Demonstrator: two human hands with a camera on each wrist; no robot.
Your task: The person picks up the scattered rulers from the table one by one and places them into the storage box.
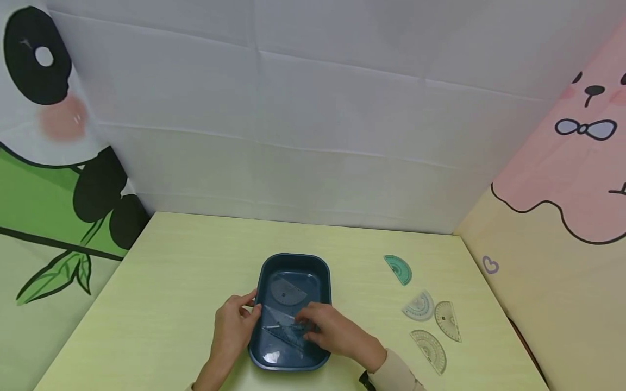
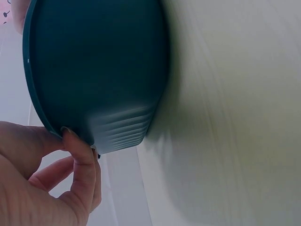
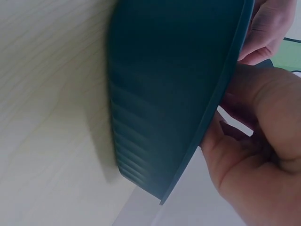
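Note:
A dark blue plastic tray with a ribbed end stands on the table. My left hand pinches its left rim, thumb and fingertips at the edge in the left wrist view. Over the right rim reaches my right hand, its curled fingers pinching a clear set square inside the tray. Those fingertips are hidden behind the tray wall in the right wrist view. Farther up in the tray lies a clear protractor. Between the two, overlapping clear plastic edges are hard to tell apart.
Right of the tray lie a green protractor and several clear ones, among them a bluish protractor and a yellowish protractor. The pale yellow table meets a white cloth backdrop and printed side panels.

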